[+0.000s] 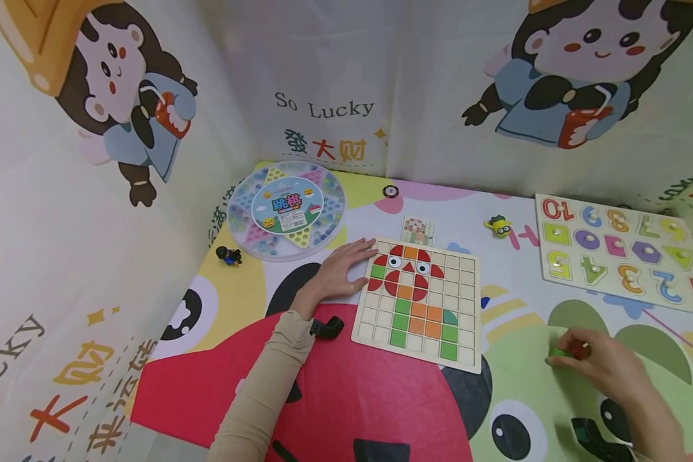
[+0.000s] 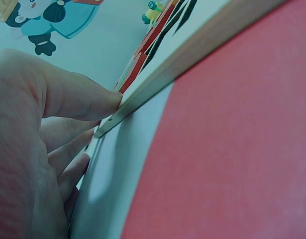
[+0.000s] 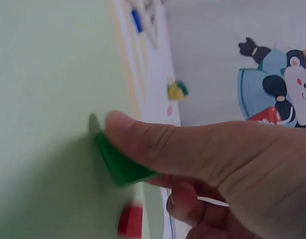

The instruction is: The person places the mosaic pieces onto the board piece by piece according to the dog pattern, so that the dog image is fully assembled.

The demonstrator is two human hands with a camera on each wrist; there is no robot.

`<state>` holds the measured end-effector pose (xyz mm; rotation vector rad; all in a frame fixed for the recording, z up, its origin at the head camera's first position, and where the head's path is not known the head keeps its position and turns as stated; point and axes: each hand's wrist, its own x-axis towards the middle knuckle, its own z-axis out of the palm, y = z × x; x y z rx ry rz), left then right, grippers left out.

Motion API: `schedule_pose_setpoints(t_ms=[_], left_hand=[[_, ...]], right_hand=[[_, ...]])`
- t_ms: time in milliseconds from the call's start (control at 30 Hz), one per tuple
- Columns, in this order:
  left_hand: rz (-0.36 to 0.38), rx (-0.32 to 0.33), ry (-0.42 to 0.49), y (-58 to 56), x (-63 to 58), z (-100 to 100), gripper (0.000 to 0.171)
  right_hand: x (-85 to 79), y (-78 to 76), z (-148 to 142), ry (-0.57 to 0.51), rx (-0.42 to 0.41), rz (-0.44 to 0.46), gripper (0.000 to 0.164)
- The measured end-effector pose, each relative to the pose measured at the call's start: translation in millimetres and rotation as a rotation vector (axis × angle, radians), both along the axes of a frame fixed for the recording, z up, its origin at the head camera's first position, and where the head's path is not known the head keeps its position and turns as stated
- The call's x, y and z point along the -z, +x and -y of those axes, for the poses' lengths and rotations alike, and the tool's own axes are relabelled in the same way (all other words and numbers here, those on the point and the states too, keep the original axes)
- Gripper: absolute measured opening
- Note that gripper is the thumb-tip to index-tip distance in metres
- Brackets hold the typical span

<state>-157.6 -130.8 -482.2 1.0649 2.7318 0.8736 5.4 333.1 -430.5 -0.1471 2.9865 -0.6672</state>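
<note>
The left hand (image 1: 341,269) rests at the left side of a wooden grid board (image 1: 462,308), its thumb and fingertips against the board's edge. Red, orange, green and white tiles on the board form an owl-like figure with two round eyes (image 1: 423,269). In the left wrist view the thumb (image 2: 83,97) touches the edge near a corner. Off to the right of the board, low over the cloth, the right hand (image 1: 606,362) pinches a green tile (image 3: 123,167) between thumb and finger. A red piece (image 3: 130,220) shows blurred beside the fingers.
A small pattern card (image 1: 418,230) lies behind the board. A round Chinese checkers set (image 1: 287,212) sits back left, near a dark toy figure (image 1: 228,255). A yellow-green toy (image 1: 499,226) and a number puzzle board (image 1: 624,253) are at right. Printed curtains hang behind.
</note>
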Motion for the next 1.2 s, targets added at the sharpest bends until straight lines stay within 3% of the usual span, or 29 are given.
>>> schedule_pose_setpoints(t_ms=[100,233,367,567,700,967,1200], left_hand=[[-0.001,0.007,0.006,-0.1,-0.6,-0.4,0.064],[0.003,0.006,0.012,1.0,-0.5,0.6,0.064],[0.012,-0.005,0.003,2.5,-0.3,1.8,0.064],[0.014,0.004,0.012,3.5,-1.6,1.4,0.063],[0.011,0.003,0.011,3.0,-2.6,0.7,0.063],[0.002,0.01,0.019,1.6,-0.7,-0.7,0.063],[0.007,0.005,0.014,1.9,-1.7,0.6,0.064]], right_hand=[[-0.3,-11.2,17.9,-0.099,-0.031,-0.101,0.021],[0.0,-37.0,59.5,-0.27,-0.085,-0.179,0.015],[6.2,-66.0,103.2,-0.396,-0.115,-0.163,0.012],[16.4,-94.3,141.5,-0.442,-0.109,-0.079,0.014],[17.6,-103.1,152.3,-0.391,-0.106,-0.057,0.015],[18.3,-105.8,161.1,-0.241,-0.154,-0.139,0.01],[12.8,-96.3,153.6,-0.262,-0.057,-0.124,0.017]])
